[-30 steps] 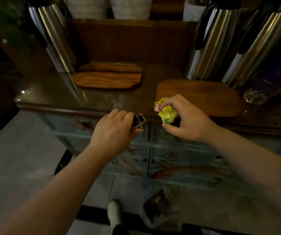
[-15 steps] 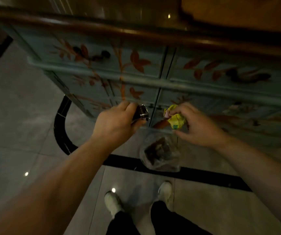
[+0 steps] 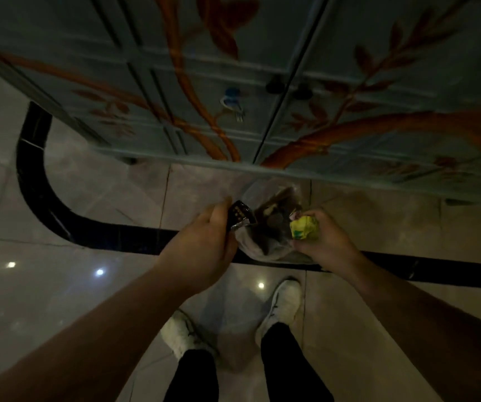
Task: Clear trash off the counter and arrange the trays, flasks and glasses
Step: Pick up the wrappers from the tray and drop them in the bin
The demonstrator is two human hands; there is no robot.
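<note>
A: Where's the trash?
B: Yellow wad [image 3: 304, 227] pinched in the right hand [image 3: 324, 242]; dark wrapper [image 3: 239, 217] pinched in the left hand [image 3: 204, 245].
A: And between them?
B: A clear bag [image 3: 265, 227] on the floor [image 3: 88, 198], near the painted cabinet [image 3: 349, 82].

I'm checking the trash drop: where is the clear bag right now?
In the head view, the clear bag sits on the floor just before the painted cabinet, between the left hand and right hand.
</note>
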